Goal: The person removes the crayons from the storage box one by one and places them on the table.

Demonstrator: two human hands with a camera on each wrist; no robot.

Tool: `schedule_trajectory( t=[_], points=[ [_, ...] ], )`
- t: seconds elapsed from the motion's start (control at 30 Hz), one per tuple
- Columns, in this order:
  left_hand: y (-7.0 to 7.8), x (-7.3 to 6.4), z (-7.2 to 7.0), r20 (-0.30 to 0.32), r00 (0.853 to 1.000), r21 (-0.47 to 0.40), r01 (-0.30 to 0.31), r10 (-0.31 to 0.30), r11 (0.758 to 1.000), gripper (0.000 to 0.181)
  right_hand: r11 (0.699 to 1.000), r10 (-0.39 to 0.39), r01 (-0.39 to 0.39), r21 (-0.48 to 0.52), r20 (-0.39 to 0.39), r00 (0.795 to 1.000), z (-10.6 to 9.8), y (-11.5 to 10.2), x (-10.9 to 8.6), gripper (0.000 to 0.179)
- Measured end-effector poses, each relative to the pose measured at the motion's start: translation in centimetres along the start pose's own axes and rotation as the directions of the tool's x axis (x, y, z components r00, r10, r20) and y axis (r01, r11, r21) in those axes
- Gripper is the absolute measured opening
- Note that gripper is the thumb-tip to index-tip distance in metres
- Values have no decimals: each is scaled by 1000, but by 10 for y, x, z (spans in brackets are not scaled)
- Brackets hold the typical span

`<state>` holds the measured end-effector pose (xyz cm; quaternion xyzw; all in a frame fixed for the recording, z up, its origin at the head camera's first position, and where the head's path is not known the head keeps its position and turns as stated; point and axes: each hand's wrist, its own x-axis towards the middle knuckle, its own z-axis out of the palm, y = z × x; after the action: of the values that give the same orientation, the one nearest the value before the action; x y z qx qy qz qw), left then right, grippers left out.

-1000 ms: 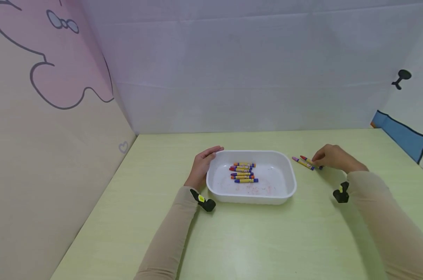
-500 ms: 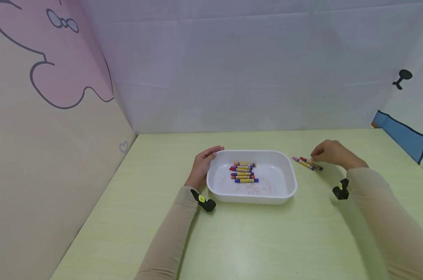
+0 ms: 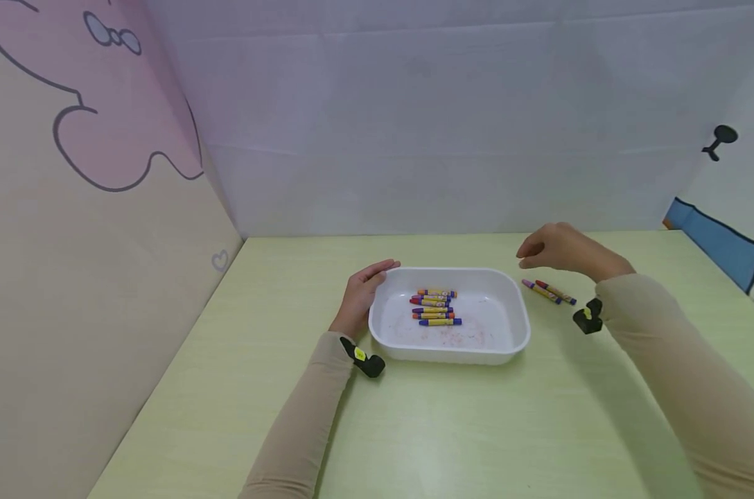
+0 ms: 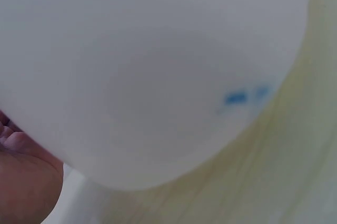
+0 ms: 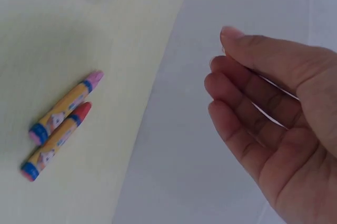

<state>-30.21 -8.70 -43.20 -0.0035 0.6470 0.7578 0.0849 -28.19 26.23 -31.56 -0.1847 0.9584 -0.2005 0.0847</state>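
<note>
My left hand [image 3: 357, 299] holds the left end of a white plastic tray [image 3: 448, 355], its thumb by the rim and its fingers along the back left corner. In the left wrist view the pale outer wall of the tray [image 4: 158, 103], with a blurred blue mark, fills most of the picture. Several yellow-wrapped crayons [image 3: 436, 321] lie side by side inside. My right hand [image 3: 560, 248] hovers beyond the tray's right end, fingers loosely bent and nothing between them. Below it, a pink crayon [image 5: 67, 109] and a red crayon [image 5: 57, 142] lie together on the table.
A light yellow-green table [image 3: 414, 430] bears everything. A white cloth backdrop [image 3: 452, 138] hangs behind the table's far edge, and a panel with cartoon drawings [image 3: 102, 277] stands at the left. Small reddish marks dot the tray's floor.
My right hand has left the red crayon, rising and moving left and back, away from the two crayons. The left hand, the tray and the crayons have stayed in place.
</note>
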Motion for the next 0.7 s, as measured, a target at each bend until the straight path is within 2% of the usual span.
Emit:
schedule_trajectory(
  t=[0.2, 0.37, 0.53, 0.7],
  points=[
    [-1, 0, 0, -7, 1000, -10, 8, -8, 1000, 28, 993, -113, 112, 20, 70, 991, 7, -35, 15, 21],
    [-1, -1, 1, -4, 1000, -13, 7, -7, 1000, 28, 982, -188, 185, 33, 179, 966, 19, -60, 27, 18],
    [0, -1, 2, -6, 1000, -19, -5, 5, 1000, 28, 976, -215, 214, 34, 275, 937, 33, -77, 40, 14],
    [-2, 1, 1, 10, 999, -18, -33, 33, 999, 29, 977, -201, 214, 3, 358, 912, 45, -88, 47, 13]
  ],
)
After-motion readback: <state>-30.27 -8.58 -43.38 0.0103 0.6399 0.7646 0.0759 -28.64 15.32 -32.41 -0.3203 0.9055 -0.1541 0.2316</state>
